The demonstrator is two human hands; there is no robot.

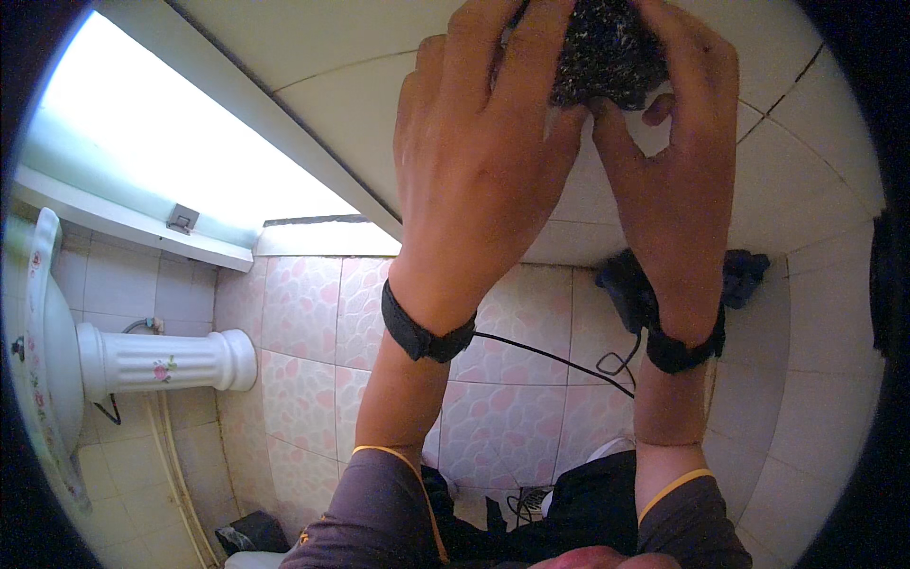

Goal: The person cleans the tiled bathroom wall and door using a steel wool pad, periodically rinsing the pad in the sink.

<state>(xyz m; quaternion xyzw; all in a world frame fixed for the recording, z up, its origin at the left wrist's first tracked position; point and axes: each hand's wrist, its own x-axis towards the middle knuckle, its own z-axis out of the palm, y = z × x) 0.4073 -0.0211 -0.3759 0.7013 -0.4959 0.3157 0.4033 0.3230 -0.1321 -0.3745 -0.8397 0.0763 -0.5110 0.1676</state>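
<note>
A dark, rough-textured bundle (611,57) with bright flecks is between my hands at the top of the view, in front of pale wall tiles. It could be a scouring pad or a cloth; which one I cannot tell. My left hand (483,135) grips its left side, with the thumb at the lower edge. On the opposite side my right hand (686,107) holds it, the thumb tip close to the left thumb. The upper fingertips and the bundle's top run out of the picture. Each wrist wears a black strap.
At left stands a white washbasin (60,341) on a fluted pedestal (170,361) beside a bright doorway (178,135). Pipes (174,469) run along the wall. A black cable (547,351) crosses above the pink-patterned floor tiles (512,419). Dark items (743,277) lie behind my right wrist.
</note>
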